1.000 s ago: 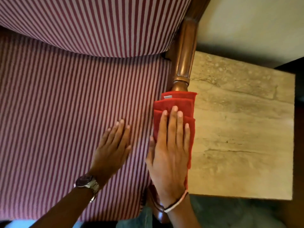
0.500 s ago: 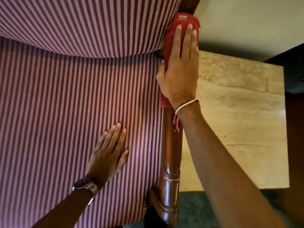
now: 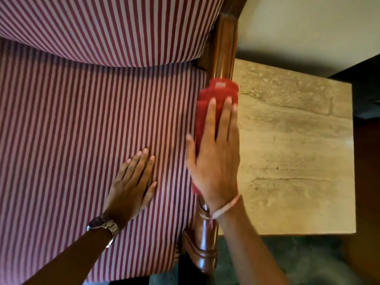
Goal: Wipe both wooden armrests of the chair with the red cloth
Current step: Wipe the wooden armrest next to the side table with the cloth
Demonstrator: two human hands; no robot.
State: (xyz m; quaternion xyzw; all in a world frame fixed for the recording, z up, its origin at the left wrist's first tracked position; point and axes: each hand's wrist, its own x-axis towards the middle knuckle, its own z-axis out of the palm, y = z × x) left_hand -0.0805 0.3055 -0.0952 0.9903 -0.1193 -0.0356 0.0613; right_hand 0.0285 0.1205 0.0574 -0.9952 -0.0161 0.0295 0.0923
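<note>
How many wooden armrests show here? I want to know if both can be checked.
1. The armrest runs along the seat's right edge, under the red cloth and the right hand. The other one is outside the view.

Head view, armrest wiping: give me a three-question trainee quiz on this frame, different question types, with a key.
1. True or false: the right hand presses the red cloth flat on the armrest.
2. Multiple choice: the left hand is
A. holding the cloth
B. resting flat on the striped seat
C. gripping the armrest
3. Fill in: to the right of the armrest stands a stone-topped ____.

Key
1. True.
2. B.
3. Table.
</note>
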